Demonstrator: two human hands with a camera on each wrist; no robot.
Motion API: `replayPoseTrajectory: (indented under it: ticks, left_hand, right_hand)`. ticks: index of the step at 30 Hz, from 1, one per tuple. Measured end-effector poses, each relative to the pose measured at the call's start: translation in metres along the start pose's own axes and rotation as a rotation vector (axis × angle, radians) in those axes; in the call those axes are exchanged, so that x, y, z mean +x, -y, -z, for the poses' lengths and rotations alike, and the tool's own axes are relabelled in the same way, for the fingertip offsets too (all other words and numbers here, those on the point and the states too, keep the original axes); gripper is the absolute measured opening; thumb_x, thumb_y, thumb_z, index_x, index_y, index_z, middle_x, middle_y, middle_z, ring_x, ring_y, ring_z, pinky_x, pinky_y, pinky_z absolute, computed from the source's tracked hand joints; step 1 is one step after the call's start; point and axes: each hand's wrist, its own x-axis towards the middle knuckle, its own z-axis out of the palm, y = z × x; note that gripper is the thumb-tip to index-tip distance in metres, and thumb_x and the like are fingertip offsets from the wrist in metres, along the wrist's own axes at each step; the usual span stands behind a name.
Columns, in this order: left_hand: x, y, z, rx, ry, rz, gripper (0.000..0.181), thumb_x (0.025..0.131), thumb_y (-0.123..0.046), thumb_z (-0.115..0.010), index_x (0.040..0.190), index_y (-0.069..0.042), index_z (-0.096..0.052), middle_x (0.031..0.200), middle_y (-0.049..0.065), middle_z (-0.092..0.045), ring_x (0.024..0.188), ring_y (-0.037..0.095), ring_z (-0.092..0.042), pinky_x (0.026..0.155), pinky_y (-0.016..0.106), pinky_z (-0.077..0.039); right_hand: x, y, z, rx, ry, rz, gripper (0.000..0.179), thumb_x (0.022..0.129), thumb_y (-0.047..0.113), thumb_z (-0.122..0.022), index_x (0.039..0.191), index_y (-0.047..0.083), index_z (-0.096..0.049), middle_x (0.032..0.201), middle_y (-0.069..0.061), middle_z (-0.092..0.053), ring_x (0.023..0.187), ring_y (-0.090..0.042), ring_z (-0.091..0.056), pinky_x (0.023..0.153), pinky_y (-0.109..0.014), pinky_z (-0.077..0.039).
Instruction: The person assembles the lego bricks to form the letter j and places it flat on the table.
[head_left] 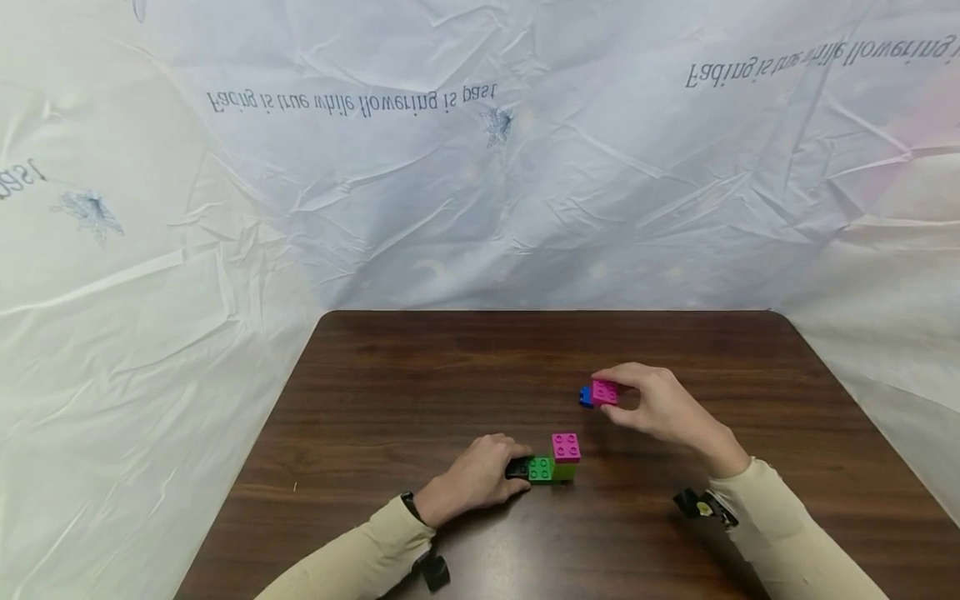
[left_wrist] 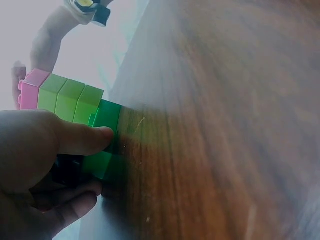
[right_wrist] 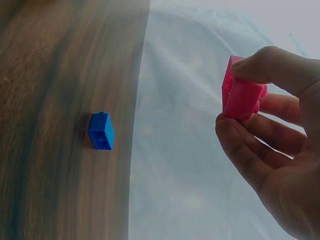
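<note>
My right hand (head_left: 663, 404) pinches a pink toy brick (right_wrist: 244, 97) between thumb and fingers, lifted off the table. Behind it in the head view lies a blue brick (right_wrist: 101, 131), tipped on its side in the right wrist view and apart from the hand. My left hand (head_left: 480, 473) grips the low end of a joined brick build, thumb on one side and fingers on the other. That build has a black brick (head_left: 517, 467), green bricks (head_left: 539, 469) at the base, and a column of light green bricks (left_wrist: 71, 100) topped by a pink brick (head_left: 566, 447).
Both hands work over a dark brown wooden table (head_left: 420, 358). White printed sheeting (head_left: 450, 192) hangs behind the table's far edge and along its sides. Dark straps with small devices (head_left: 705, 505) sit at both wrists.
</note>
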Motion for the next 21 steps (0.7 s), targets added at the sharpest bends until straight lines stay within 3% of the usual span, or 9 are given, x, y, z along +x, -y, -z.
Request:
replayPoseTrajectory:
  ticks: [12, 21]
  left_hand:
    - [-0.001, 0.000, 0.000, -0.002, -0.006, -0.003, 0.042, 0.084, -0.032, -0.077, 0.120, -0.013, -0.069, 0.104, -0.001, -0.071, 0.096, 0.010, -0.064, 0.081, 0.027, -0.053]
    - [0.000, 0.000, 0.000, -0.001, -0.009, -0.010, 0.042, 0.084, -0.031, -0.078, 0.120, -0.012, -0.069, 0.103, -0.001, -0.071, 0.096, 0.009, -0.064, 0.080, 0.025, -0.053]
  right_hand:
    - [0.004, 0.011, 0.001, 0.037, -0.028, 0.080, 0.044, 0.076, 0.013, -0.081, 0.118, 0.011, -0.069, 0.106, 0.003, -0.070, 0.094, -0.011, -0.065, 0.072, -0.037, -0.056]
    - [0.004, 0.020, 0.000, 0.050, -0.044, 0.116, 0.044, 0.077, 0.013, -0.081, 0.119, 0.015, -0.068, 0.107, 0.007, -0.068, 0.093, -0.007, -0.064, 0.073, -0.028, -0.054]
